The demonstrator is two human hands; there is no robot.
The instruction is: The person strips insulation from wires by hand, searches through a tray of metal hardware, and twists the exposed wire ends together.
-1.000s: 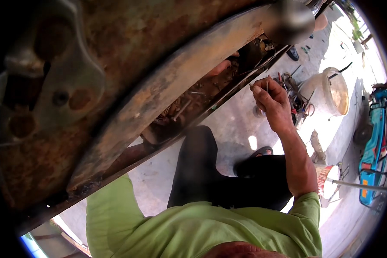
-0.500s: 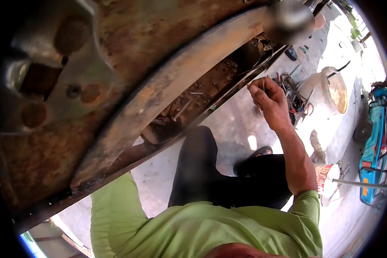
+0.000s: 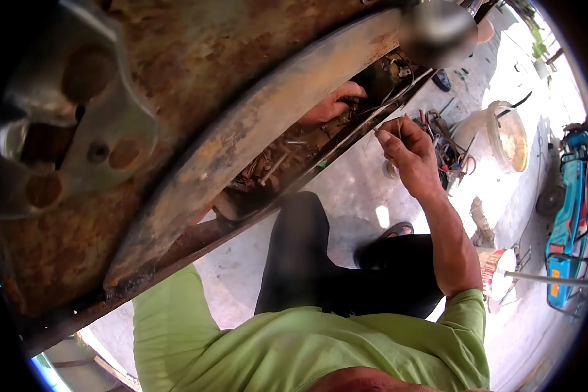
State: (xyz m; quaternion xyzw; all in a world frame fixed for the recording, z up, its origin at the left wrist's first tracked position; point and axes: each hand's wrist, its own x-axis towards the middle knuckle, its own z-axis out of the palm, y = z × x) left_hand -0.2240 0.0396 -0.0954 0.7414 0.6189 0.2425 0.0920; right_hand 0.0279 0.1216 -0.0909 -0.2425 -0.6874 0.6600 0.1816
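Item: right hand [image 3: 409,157], held up just outside the tray; thumb and forefinger pinched on a small piece [image 3: 377,130] (too tiny to identify).
Item: left hand [image 3: 330,108], reaching under the curved bar [image 3: 274,98] and into the tray [image 3: 379,83]; fingers bent, partly covered, so whether they grip anything cannot be told.
Item: loose bolts [image 3: 251,175], rusty, piled in the tray nearer the person than the left hand; one long bolt [image 3: 272,168] lies slantwise among them.
Item: rusty tabletop [image 3: 196,59], above the bar, bearing a shiny metal plate [image 3: 127,121] with several holes.
Item: tangle of tools and wires [image 3: 447,147], on the floor beyond the right hand, beside a white bucket [image 3: 508,140].
Item: blue machine [image 3: 566,228], at far right, well apart from both hands.
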